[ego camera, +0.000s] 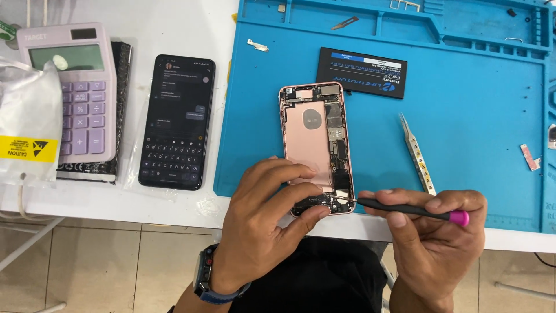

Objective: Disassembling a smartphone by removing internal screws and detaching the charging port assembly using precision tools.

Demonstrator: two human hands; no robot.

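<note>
An opened pink phone housing [313,133] lies on the blue work mat [475,116], its inner boards and cables showing. My left hand [263,220] grips its lower end, with the thumb and fingers around the bottom edge. My right hand [434,232] holds a black screwdriver [405,210] with a pink cap. The thin tip points left at the housing's bottom parts. A black phone battery [362,72] rests on the mat just beyond the housing.
Metal tweezers [417,153] lie on the mat to the right of the housing. A small bracket [258,45] and loose parts sit near the mat's top. On the white table to the left are a dark lit phone [176,122], a lilac calculator [75,87] and a plastic bag [29,127].
</note>
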